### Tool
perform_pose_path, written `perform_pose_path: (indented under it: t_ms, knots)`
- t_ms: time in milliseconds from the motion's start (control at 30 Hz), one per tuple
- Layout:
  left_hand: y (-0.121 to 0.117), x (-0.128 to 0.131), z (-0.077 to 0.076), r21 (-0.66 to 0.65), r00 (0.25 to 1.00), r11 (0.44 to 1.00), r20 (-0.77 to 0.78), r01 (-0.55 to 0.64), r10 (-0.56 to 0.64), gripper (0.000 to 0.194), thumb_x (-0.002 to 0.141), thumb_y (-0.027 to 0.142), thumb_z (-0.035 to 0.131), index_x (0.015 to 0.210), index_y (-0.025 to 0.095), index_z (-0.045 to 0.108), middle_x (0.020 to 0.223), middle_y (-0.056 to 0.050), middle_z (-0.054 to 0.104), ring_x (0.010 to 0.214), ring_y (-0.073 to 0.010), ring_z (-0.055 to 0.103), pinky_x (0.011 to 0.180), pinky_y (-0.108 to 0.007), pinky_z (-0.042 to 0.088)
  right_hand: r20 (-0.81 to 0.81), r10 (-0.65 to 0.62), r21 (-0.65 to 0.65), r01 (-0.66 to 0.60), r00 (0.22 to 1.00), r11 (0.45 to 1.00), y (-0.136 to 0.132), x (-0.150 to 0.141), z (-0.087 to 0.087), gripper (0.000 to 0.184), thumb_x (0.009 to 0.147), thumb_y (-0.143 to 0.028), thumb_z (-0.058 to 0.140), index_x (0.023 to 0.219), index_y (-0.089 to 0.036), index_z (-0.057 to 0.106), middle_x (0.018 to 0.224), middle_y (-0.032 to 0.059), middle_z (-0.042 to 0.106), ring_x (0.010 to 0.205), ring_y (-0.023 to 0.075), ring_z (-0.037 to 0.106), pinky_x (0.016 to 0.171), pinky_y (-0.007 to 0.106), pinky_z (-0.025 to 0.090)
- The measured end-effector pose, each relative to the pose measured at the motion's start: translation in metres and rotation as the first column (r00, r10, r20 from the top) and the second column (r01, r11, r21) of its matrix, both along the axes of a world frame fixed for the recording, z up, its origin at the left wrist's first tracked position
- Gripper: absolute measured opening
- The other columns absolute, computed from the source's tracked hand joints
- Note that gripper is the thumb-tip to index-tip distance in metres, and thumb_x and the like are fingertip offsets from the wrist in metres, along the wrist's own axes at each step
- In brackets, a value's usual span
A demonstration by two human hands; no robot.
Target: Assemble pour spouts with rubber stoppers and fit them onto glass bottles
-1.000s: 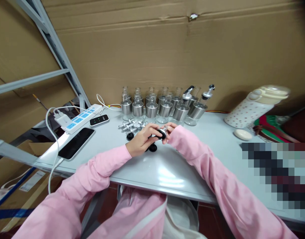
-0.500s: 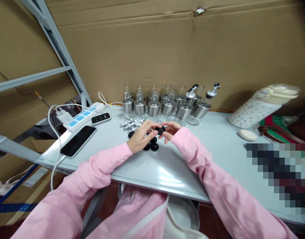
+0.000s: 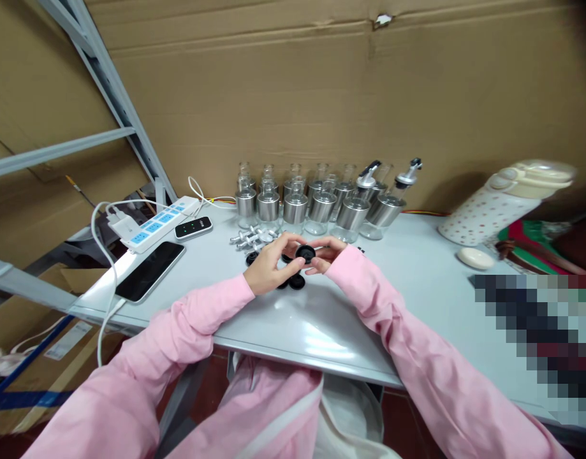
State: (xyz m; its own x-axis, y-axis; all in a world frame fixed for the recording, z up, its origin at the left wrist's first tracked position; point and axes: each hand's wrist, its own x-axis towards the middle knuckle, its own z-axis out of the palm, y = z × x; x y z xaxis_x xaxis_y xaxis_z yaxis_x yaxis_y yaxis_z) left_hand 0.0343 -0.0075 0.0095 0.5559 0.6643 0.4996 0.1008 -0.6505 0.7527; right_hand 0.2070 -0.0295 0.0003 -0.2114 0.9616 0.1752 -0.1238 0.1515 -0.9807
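Between my two hands is a round black stopper (image 3: pixel 305 255), its ringed, hollow side turned up towards me. My left hand (image 3: pixel 268 268) pinches it with thumb and fingers from the left. From the right, the fingertips of my right hand (image 3: pixel 328 251) close on its edge. Just below on the table lie several more black stoppers (image 3: pixel 297 282), partly covered by my left hand. Silver pourer spouts (image 3: pixel 249 237) are piled behind that hand. Beyond stand two rows of glass bottles with steel sleeves (image 3: pixel 295 209); two at the right carry pourers (image 3: pixel 367 178).
On the left lie a phone (image 3: pixel 152 271), a small black device (image 3: pixel 193 227) and a power strip (image 3: pixel 161 224) with white cables. A dotted flask (image 3: pixel 493 207) and a cream oval lid-like piece (image 3: pixel 475 258) are on the right. Cardboard (image 3: pixel 283 89) walls the table's back.
The piece between my hands has turned: its silver side showed a second ago, and now its black ringed face points up. My right fingers shifted around its edge. The view moved slightly.
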Motion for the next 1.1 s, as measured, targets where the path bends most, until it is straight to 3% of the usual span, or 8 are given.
perform_pose_path:
  t_ms: [167,467,633,767,1100]
  knots:
    - [-0.002,0.001,0.005,0.032,0.999,0.999,-0.030,-0.027,0.028,0.024,0.079,0.029,0.051,0.098,0.016,0.046,0.083,-0.003,0.056,0.079,-0.0158,0.055,0.074,-0.029,0.044,-0.001,0.017,-0.032,-0.017,1.000,0.999,0.000,0.000,-0.002,0.045,0.059,-0.048,0.073,0.086,-0.019,0.053,0.073,0.0022,0.069,0.070,0.0198,0.069,0.066,0.038,0.058]
    - [-0.005,0.001,0.005,0.058,0.991,0.996,-0.114,-0.061,0.068,0.021,0.064,0.024,0.052,0.083,0.018,0.045,0.066,0.003,0.047,0.064,-0.0134,0.047,0.064,-0.027,0.039,0.062,0.045,0.031,-0.047,0.997,0.998,-0.002,-0.003,-0.012,0.044,0.058,-0.050,0.073,0.082,-0.020,0.051,0.075,0.0029,0.068,0.066,0.0181,0.068,0.063,0.034,0.056]
    - [-0.007,0.002,0.008,0.124,0.972,0.987,-0.198,-0.106,0.129,0.019,0.060,0.022,0.053,0.077,0.019,0.044,0.066,0.003,0.048,0.066,-0.0148,0.046,0.077,-0.033,0.036,0.134,0.030,0.086,-0.042,0.991,0.995,-0.006,-0.004,-0.010,0.039,0.063,-0.051,0.070,0.081,-0.020,0.053,0.077,0.0049,0.068,0.065,0.0178,0.066,0.062,0.034,0.055]
    - [-0.009,0.002,0.009,0.158,0.973,0.981,-0.182,-0.112,0.140,0.019,0.058,0.020,0.052,0.074,0.019,0.041,0.065,0.004,0.047,0.066,-0.0155,0.045,0.084,-0.038,0.033,0.144,0.011,0.121,-0.029,0.990,0.992,-0.007,-0.004,-0.010,0.035,0.064,-0.047,0.070,0.081,-0.020,0.054,0.078,0.0053,0.068,0.068,0.0187,0.066,0.064,0.034,0.054]
    - [-0.009,0.003,0.007,0.162,0.976,0.980,-0.167,-0.116,0.143,0.020,0.056,0.018,0.053,0.070,0.019,0.038,0.064,0.004,0.044,0.064,-0.0141,0.043,0.083,-0.038,0.034,0.147,0.012,0.123,-0.030,0.989,0.992,-0.009,-0.006,-0.008,0.040,0.063,-0.051,0.069,0.080,-0.019,0.052,0.072,0.0033,0.066,0.064,0.0160,0.065,0.062,0.032,0.053]
